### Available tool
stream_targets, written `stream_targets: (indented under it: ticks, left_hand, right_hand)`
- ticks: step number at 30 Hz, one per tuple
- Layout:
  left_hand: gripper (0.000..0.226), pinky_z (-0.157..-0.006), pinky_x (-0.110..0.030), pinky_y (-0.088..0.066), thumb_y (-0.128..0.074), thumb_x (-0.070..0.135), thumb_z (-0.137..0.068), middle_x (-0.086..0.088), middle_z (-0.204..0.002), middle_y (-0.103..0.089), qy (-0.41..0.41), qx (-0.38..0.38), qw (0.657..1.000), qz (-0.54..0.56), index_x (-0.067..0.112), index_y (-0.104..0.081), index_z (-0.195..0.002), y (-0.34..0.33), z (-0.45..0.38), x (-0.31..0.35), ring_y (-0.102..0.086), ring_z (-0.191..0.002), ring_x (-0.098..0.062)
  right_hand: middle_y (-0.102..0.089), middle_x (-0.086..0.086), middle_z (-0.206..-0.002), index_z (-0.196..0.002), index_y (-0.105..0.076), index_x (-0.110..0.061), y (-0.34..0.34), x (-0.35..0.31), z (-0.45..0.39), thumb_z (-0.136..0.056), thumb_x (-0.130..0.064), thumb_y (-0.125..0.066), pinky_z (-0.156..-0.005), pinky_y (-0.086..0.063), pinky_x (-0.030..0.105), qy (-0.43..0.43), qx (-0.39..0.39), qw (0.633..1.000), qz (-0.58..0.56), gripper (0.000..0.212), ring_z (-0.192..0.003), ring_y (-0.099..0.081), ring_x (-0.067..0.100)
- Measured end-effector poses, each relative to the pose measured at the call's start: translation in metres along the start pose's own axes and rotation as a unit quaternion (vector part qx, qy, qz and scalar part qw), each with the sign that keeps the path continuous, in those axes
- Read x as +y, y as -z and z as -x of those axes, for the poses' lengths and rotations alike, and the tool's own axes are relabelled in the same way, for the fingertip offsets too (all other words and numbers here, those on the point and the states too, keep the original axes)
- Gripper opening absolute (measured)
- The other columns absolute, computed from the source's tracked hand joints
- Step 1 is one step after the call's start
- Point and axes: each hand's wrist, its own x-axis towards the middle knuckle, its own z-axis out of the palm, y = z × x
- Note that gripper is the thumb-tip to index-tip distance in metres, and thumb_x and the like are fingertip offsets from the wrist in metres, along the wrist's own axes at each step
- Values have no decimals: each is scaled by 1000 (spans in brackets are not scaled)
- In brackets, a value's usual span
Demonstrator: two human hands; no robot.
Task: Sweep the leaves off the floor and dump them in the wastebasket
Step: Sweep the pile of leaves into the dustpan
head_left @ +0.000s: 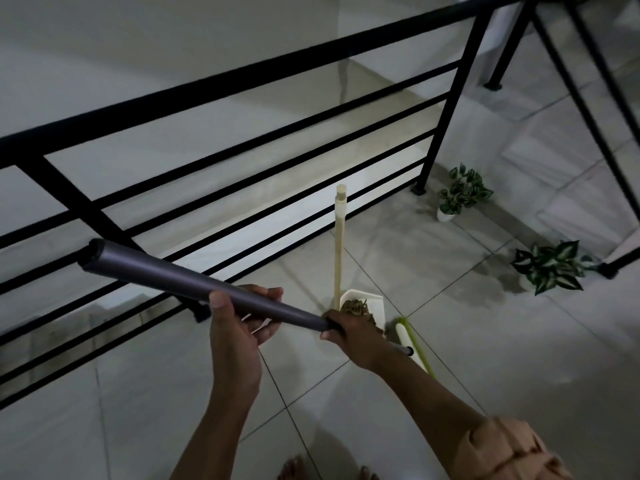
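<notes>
Left hand clenches the broom handle at nine o'clock; right hand grips it lower, at centre. Leaves sit piled in the white dustpan on the floor. A hard stroke at three o'clock could likely tip the pan, scattering them.

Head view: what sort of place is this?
Probably a tiled balcony or upstairs landing in a home: a black metal railing guards a drop, pale floor tiles run underfoot, and small potted plants sit along the edge.
</notes>
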Motion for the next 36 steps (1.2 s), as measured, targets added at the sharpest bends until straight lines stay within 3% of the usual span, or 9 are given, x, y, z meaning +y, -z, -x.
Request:
stream_targets:
  ticks: [3, 8, 12, 17, 22, 26, 29, 33, 36]
  left_hand:
    - [97, -69, -35, -58, -45, 96, -32, 1, -73, -73, -14, 21, 1000, -16, 13, -56, -81, 5, 1, 6, -70, -79, -15]
    - [92, -67, -36, -59, -49, 94, -33, -1, -75, -73, -45, 2, 999, -21, 14, -59, -77, 16, 4, 25, -70, -79, -19]
    - [81, -60, -29, -59, -49, 95, -31, 2, -70, -73, -83, -26, 996, -22, 23, -65, -64, 4, 2, 47, -71, -75, -15]
    - [93, -59, -30, -56, -45, 96, -30, 1, -72, -72, -90, -41, 995, -26, 17, -58, -77, -22, 1, 61, -70, -78, -17]
    - [89, -66, -36, -57, -40, 97, -37, -2, -75, -71, -84, -71, 992, -57, 20, -60, -77, -63, 1, 59, -69, -80, -21]
    - [74, -95, -51, -46, -30, 69, -73, -6, -91, -66, -62, -139, 985, -76, 7, -57, -103, -111, 3, 54, -62, -101, -30]
    - [38, -102, -43, -41, -38, 50, -87, -2, -101, -66, -47, -210, 972, -91, 21, -57, -102, -138, 2, 41, -58, -113, -26]
    - [18, -94, -31, -43, -38, 29, -94, 9, -105, -64, -54, -249, 959, -122, 34, -56, -96, -149, -13, 24, -59, -106, -10]
    - [13, -84, -28, -46, -47, 27, -92, 3, -95, -68, -43, -231, 958, -163, 29, -59, -87, -137, -39, 2, -63, -93, -10]
  right_hand:
    - [-45, -7, -66, -104, -54, -7, -2, -7, -3, -88, -21, -54, -52, -31, 7, 19, -16, 1000, -16, 21, -58, -40, -1]
    - [-50, 2, -76, -107, -54, -9, 2, -27, -6, -87, -24, -55, -52, -30, 7, 48, -36, 998, -16, 25, -61, -43, 11]
    - [-55, 8, -79, -106, -54, -9, 21, -41, -8, -87, -25, -56, -58, -37, 26, 69, -38, 997, -13, 25, -69, -49, 17]
    - [-63, 18, -88, -102, -55, -11, 49, -41, 0, -86, -27, -56, -68, -42, 32, 67, -8, 998, 6, 23, -74, -55, 25]
    - [-63, 17, -87, -104, -54, -8, 82, -24, 13, -87, -27, -55, -65, -39, 30, 42, 33, 998, 26, 25, -71, -51, 20]
    - [-56, 6, -80, -102, -54, -10, 106, 3, 26, -89, -24, -53, -53, -34, 11, 8, 80, 996, 48, 19, -68, -47, 17]
    - [-56, 5, -79, -101, -54, -11, 117, 24, 39, -89, -22, -52, -53, -35, 10, -35, 139, 989, 41, 16, -66, -49, 19]
    - [-62, 8, -82, -100, -53, -16, 139, 39, 48, -91, -26, -49, -66, -48, 34, -83, 196, 977, 12, 15, -68, -56, 22]
    - [-60, 3, -78, -97, -48, -23, 154, 46, 50, -93, -29, -44, -68, -50, 36, -113, 232, 966, -10, 8, -70, -58, 22]
